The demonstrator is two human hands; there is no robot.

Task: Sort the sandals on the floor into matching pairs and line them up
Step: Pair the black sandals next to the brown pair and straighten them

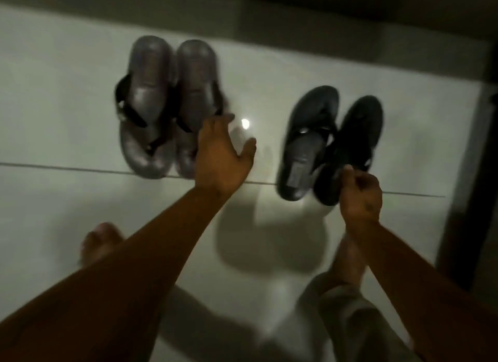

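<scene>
Left hand (pixel 221 157) spread free beside grey sandals (pixel 167 105); right hand (pixel 359 197) pinches black sandal (pixel 350 148).

Dim, motion-blurred, glare spot, dark edges.

Grey pair (pixel 164 108) beside darker pair (pixel 331 146) (blurred).

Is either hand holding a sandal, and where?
The right hand pinches the near end of the rightmost black sandal. The left hand is open, holding nothing, beside the grey pair.
</scene>
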